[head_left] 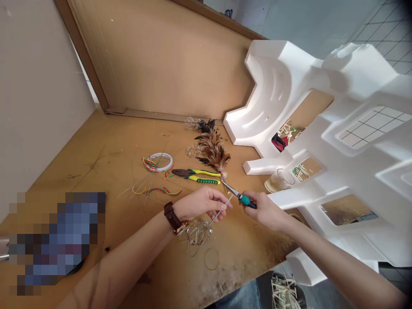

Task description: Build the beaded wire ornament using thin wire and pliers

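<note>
My left hand (201, 203) pinches a thin grey stem with a wire-and-bead cluster (198, 234) at its lower end, hanging below my fingers. My right hand (264, 210) is closed around the teal and black handle of a long-nosed lighter (245, 200). The lighter's metal tube points up and left, close to the top of the stem; no flame can be made out. Just beyond lie pliers (202, 177) with yellow and green handles, and a bundle of brown and black feathers (212, 148).
A white ring (165, 162) with coloured strands and loose wires lies left of the pliers. On the right stands a large white moulded foam piece (305, 86), with a clear glass (279, 180) beside it. A rubber band (211, 259) rests near the table's front edge. Cardboard (161, 56) walls the back.
</note>
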The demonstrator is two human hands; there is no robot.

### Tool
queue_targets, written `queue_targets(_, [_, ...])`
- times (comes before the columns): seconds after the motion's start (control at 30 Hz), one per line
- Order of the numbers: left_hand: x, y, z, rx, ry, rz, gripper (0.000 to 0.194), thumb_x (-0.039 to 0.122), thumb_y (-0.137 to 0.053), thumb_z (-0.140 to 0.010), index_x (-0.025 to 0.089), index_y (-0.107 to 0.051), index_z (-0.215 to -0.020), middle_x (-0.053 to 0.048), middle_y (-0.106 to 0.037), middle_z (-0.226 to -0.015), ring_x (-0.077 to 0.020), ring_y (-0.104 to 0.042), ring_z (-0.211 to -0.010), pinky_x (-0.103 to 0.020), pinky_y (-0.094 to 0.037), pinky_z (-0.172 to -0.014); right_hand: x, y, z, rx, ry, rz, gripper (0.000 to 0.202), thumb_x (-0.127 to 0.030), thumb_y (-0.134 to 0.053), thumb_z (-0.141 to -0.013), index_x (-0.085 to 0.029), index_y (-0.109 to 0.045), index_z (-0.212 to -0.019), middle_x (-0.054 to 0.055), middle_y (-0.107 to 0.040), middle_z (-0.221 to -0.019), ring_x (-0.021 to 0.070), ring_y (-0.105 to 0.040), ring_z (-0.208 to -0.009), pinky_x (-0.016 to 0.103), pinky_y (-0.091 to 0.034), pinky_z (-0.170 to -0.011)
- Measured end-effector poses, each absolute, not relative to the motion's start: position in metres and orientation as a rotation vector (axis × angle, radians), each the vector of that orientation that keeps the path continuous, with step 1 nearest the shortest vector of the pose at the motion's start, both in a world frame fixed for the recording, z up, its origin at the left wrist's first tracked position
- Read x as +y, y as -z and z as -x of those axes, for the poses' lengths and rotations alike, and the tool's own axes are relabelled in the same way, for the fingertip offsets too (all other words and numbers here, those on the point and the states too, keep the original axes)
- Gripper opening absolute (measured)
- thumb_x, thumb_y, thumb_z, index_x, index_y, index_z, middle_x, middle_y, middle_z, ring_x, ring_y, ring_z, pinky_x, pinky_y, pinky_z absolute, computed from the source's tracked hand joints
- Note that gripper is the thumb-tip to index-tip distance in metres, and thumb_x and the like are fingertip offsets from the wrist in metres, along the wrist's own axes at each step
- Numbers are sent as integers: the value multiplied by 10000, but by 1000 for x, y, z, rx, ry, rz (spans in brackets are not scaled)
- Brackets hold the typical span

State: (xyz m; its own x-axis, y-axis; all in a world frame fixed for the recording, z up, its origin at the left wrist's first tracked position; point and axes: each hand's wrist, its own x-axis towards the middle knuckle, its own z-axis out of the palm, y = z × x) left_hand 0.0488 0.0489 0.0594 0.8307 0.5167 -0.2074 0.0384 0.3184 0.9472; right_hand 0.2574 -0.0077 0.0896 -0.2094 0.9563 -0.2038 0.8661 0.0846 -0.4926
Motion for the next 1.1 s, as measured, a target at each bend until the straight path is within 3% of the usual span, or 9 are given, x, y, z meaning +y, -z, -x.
queue_targets(0.63, [52, -49, -53, 538, -307, -1263, 248, 308, -635, -693, 100, -642, -828, -9, -600, -616, -92, -549, -541, -202, -409, -502, -11, -72, -256, -2204, -554, 2021, 59, -249, -442, -699, -202, -444, -664, -49, -418, -524, 88, -369, -479, 200, -255, -479])
queue_targets(0.93, [55, -46, -51, 534, -318, -1196, 249, 307, -656, -682, 106, -639, -826, -7, -598, -622, -91, -558, -558, -203, -417, -521, 7, -79, -263, -2288, 62, 2131, 149, -282, -458, -714, -202, -528, -819, 28, -618, -732, 160, -547, -623, 236, -271, -536])
queue_targets(1.1, [56, -50, -49, 542, -403, -1226, 223, 301, -637, -708, 117, -636, -835, -5, -605, -640, -83, -555, -551, -209, -433, -541, 9, -63, -269, -2391, -48, 2256, 184, -330, -446, -739, -218, -551, -842, 38, -638, -694, 195, -585, -630, 247, -271, -517])
